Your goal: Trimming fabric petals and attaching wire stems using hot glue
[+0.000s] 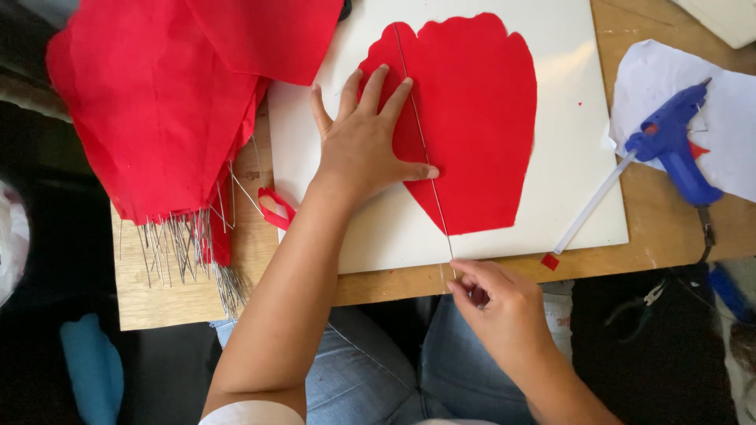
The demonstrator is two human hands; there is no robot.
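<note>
A red petal-shaped fabric piece (472,118) lies flat on a white board (567,118). My left hand (364,142) presses palm-down on the petal's left part, fingers spread. A thin metal wire (425,149) runs lengthwise down the petal, from its top edge past the board's front edge. My right hand (496,303) pinches the wire's lower end just in front of the board, above my lap.
A pile of red fabric petals with wire stems (157,110) covers the left of the wooden table (260,236). A blue glue gun (673,142) rests on white paper (732,118) at the right. A red ribbon loop (276,208) lies beside the board.
</note>
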